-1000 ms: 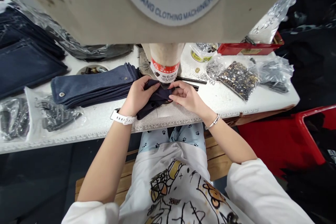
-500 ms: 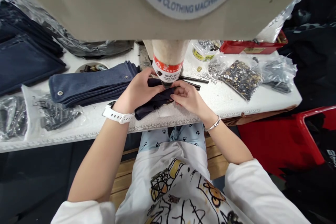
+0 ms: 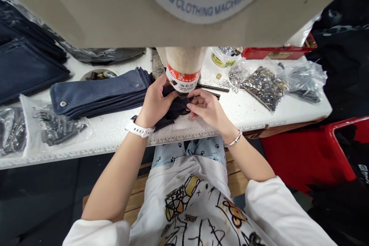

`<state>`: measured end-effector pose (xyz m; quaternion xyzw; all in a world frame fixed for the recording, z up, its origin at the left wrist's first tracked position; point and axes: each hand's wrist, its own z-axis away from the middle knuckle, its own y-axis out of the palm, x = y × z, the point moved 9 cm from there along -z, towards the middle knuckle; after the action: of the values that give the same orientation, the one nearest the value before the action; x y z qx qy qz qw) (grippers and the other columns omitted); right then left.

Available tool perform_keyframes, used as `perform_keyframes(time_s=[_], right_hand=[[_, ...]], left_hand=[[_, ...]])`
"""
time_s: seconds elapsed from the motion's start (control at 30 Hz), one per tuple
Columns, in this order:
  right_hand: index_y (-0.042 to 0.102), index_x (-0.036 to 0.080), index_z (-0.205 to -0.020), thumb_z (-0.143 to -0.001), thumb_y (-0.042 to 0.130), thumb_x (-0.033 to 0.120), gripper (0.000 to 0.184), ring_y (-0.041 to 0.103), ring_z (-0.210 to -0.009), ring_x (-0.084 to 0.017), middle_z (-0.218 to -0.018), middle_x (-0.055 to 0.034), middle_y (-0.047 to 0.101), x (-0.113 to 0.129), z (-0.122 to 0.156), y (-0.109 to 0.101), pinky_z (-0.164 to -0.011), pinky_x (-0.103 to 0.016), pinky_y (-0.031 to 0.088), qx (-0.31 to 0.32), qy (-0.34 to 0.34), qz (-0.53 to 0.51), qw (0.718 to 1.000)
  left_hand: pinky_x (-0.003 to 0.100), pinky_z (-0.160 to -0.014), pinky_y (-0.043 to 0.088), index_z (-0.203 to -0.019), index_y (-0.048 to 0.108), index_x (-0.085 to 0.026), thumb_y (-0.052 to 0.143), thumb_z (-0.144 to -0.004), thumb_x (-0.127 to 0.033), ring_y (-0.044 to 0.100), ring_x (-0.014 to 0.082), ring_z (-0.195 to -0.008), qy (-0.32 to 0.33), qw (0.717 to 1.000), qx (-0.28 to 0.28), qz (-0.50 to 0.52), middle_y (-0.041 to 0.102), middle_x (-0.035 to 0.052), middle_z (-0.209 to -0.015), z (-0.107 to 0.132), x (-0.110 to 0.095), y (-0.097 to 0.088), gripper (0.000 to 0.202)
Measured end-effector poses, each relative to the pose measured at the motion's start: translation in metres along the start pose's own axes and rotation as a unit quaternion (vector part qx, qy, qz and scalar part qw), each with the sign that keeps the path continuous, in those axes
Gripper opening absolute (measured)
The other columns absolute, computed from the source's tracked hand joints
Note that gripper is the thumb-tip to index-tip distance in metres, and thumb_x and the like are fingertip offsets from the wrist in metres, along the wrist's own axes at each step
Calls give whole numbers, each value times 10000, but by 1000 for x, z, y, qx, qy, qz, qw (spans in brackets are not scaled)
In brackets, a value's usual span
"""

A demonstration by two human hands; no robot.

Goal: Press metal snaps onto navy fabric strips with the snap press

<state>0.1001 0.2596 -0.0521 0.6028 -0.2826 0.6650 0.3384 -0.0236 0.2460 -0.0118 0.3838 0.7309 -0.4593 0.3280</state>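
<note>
Seen from the head camera, the left hand [image 3: 157, 100] and right hand [image 3: 206, 109] were both gripping a dark navy fabric piece [image 3: 176, 108] with curled fingers. The fabric lay directly beneath the machine's metal tip [image 3: 181, 94], just above the white worktable [image 3: 115, 138].

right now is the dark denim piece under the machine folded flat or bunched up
Bunched up: the dark denim piece lies in creased folds, gathered between the left hand and the right hand.

Left hand [image 3: 157, 100], right hand [image 3: 206, 109] grip dark denim piece [image 3: 175, 109] under press head [image 3: 184, 71]
</note>
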Motion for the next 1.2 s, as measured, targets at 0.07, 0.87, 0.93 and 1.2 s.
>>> perform_keyframes(time_s=[0.07,0.87,0.93,1.2], right_hand=[[532,160,-916,-736,603,233,206,567,-510,-55,-627,52,547,0,0,0,-476,-165,481,0,-2,-4,1000],[619,133,-840,-736,615,208,129,587,-545,-51,-666,20,612,1,4,-5,-538,-180,518,-62,-16,5,998],[618,136,-839,-734,617,212,129,585,-542,-52,-657,22,609,-1,6,-6,-529,-179,515,-66,-17,5,998],[611,149,-831,-692,668,292,207,594,-554,-66,-689,11,612,-12,5,-5,-519,-190,520,-69,3,-38,997]], left_hand=[[290,-816,482,-910,581,-157,566,-745,-130,602,160,-868,6,1000,-6,-1,656,22,-909,2,1,0,169],[344,-885,439,-809,559,-197,634,-702,-154,569,168,-883,-3,995,-85,-49,584,-9,-752,10,16,-10,137],[346,-894,436,-817,556,-198,644,-697,-158,568,170,-894,-3,995,-81,-58,583,-9,-760,12,15,-10,155],[357,-904,446,-866,560,-210,636,-721,-212,568,189,-929,2,995,-80,-65,578,2,-763,14,12,-10,164]])
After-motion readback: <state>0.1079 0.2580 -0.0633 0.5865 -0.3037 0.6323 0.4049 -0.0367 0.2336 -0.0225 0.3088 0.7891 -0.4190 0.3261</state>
